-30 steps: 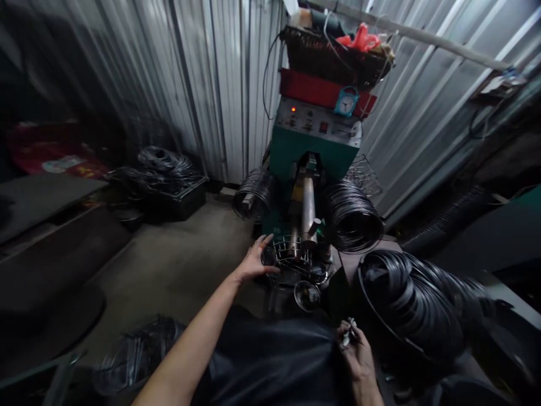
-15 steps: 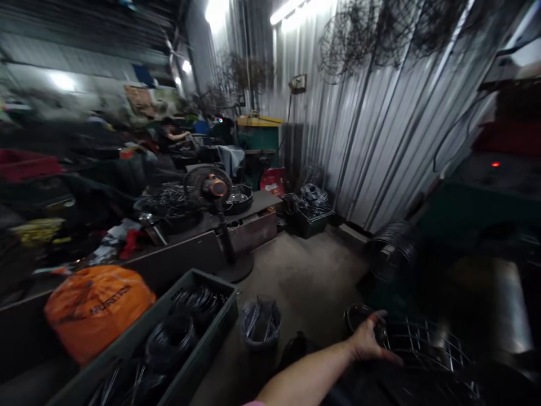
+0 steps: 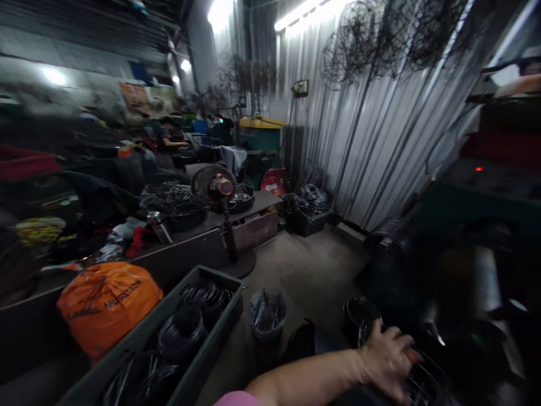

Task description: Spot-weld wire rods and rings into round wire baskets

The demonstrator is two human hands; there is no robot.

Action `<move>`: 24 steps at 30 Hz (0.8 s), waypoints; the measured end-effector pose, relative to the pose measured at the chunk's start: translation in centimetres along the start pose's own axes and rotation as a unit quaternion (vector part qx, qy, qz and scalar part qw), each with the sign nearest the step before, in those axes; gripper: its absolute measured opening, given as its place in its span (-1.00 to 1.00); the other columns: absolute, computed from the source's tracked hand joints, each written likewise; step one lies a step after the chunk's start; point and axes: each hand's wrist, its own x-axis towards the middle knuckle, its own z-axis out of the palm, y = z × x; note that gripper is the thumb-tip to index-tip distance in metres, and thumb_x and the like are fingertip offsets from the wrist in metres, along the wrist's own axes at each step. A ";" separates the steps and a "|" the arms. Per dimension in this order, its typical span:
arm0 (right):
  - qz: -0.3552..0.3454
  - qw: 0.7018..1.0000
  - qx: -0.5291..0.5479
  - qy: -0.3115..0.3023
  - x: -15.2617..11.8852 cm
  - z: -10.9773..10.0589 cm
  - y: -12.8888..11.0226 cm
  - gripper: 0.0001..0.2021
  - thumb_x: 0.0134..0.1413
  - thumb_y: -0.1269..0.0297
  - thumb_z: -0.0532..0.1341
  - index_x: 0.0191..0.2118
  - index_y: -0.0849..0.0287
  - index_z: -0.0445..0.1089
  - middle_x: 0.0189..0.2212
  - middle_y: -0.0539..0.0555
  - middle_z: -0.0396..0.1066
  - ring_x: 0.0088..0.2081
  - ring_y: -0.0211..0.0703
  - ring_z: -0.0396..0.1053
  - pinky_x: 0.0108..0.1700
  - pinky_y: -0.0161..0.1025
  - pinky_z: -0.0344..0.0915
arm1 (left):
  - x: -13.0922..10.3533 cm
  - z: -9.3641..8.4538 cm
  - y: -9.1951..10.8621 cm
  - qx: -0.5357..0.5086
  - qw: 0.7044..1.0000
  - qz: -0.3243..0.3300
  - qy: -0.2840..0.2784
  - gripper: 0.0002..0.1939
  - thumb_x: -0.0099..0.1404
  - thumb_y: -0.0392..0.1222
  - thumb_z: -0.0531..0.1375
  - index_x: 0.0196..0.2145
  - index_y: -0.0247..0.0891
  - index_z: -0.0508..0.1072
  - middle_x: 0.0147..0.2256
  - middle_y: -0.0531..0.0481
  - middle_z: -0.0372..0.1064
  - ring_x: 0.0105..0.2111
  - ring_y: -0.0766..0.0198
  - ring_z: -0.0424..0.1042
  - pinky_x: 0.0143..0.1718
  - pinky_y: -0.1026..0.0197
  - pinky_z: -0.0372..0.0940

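Observation:
My left hand (image 3: 391, 361) reaches in from the bottom centre on a bare forearm with a pink sleeve. Its fingers are apart and bent downward over dark wirework (image 3: 429, 375) at the lower right; I cannot tell how firmly they touch it. Just beyond the fingers is a dark round container (image 3: 361, 313) with a shiny rim. Blur and shadow hide much of this corner. My right hand cannot be made out.
A green crate (image 3: 234, 301) holds coiled wire rings. Beside it stand a clear tub (image 3: 267, 318) with metal pieces and an orange bag (image 3: 110, 307). Beyond are a fan (image 3: 220, 186) and a bench (image 3: 253, 231). A dark machine (image 3: 460, 197) with a red light stands right.
My left hand has moved right and a little down, its fingers now bent over the wirework. The gridded wire piece that showed beside it sits lower and is mostly out of sight. The view has shifted slightly.

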 end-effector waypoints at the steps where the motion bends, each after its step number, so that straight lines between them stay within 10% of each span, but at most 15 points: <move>1: 0.024 1.000 -0.003 0.020 -1.1 -0.8 0.1 -0.89 0.01 0.23 0.18 -0.30 -0.01 0.42 -0.36 0.08 0.45 -0.32 0.06 0.41 -0.48 -0.13 0.34 | 0.0 -0.3 0.1 -0.004 1.000 0.015 -0.003 -0.26 -0.08 0.26 0.23 0.02 -0.13 0.32 0.15 -0.16 0.17 0.08 -0.02 0.19 0.00 -0.08 0.18; 5: 0.111 0.987 -0.018 0.117 -4.4 -0.8 -2.1 -0.84 -0.16 0.30 0.14 -0.34 0.04 0.33 -0.51 0.04 0.43 -0.45 -0.02 0.40 -0.43 -0.17 0.31 | -0.5 -0.1 -0.1 -0.090 0.996 0.000 0.006 -0.39 -0.02 0.07 0.21 -0.02 -0.24 0.34 0.11 -0.25 0.20 0.07 -0.09 0.18 -0.01 -0.15 0.12; 15: 0.033 0.994 -0.080 -0.072 -4.3 -2.3 -4.2 -0.72 0.02 0.39 0.16 -0.10 0.17 0.42 -0.18 0.13 0.44 -0.16 -0.12 0.41 -0.16 -0.26 0.31 | 1.1 2.1 -1.2 -0.223 0.973 -0.058 -0.024 -0.36 -0.19 -0.19 0.31 -0.06 -0.21 0.34 0.12 -0.19 0.19 0.12 -0.04 0.17 0.10 -0.05 0.09; 24: 0.052 0.975 -0.188 -0.102 -2.3 -2.6 -3.1 -0.63 -0.07 0.53 0.16 -0.10 0.10 0.44 -0.20 0.08 0.48 -0.18 -0.11 0.43 -0.22 -0.30 0.30 | 3.3 3.7 -2.4 -0.263 0.963 -0.055 -0.027 -0.40 -0.19 -0.20 0.31 -0.10 -0.21 0.37 0.09 -0.16 0.22 0.10 -0.02 0.21 0.10 -0.02 0.13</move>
